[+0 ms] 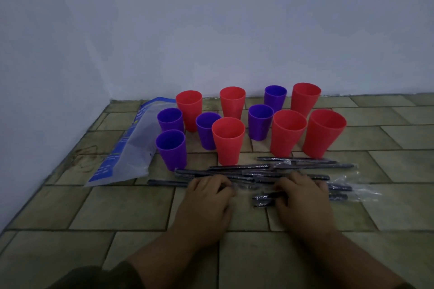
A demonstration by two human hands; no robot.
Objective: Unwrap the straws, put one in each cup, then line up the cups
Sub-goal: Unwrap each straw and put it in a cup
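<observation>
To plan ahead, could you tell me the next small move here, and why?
Probably pick one of the straws and tear its wrapper: the left hand and right hand rest on them, all look wrapped, and the cups hold none.

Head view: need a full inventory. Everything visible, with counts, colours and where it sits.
red cups: 6, red, upright, mixed cluster near the wall
purple cups: 5, purple, upright, same cluster, mostly to the left
wrapped straws: loose pile, count unclear, dark in clear wrappers, lying in front of the cups
plastic bag: 1, clear with blue print, flat, left of the cups
tiled surface: 1, greenish-tan, under everything
wall: pale, behind the cups
left hand: 1, on the straw pile
right hand: 1, on the straw pile
</observation>
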